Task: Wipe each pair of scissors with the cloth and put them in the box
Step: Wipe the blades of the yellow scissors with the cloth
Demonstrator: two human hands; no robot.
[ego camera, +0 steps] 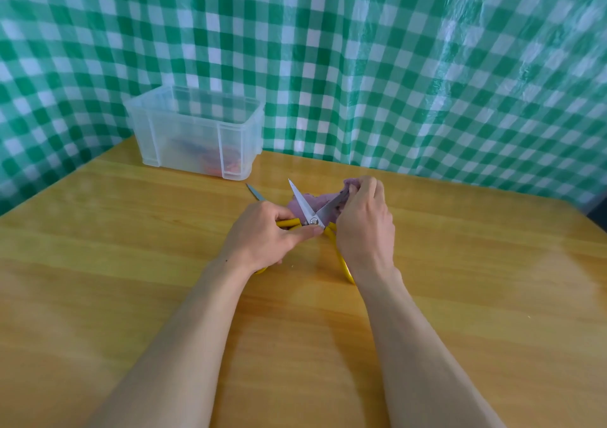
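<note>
On the table (131, 247), our left hand (266, 237) grips the open scissors (303, 204); our right hand (364, 227) pinches the cloth (320, 200) on one blade. We should wipe tipward, fingers off the edge.

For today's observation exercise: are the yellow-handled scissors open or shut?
Open. The yellow-handled scissors have blades spread in a V; the right hand holds purple cloth on one.

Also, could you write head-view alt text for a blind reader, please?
A left hand holds open yellow-handled scissors over a wooden table while the right hand pinches a purple cloth round one blade; a clear box stands behind.
</note>
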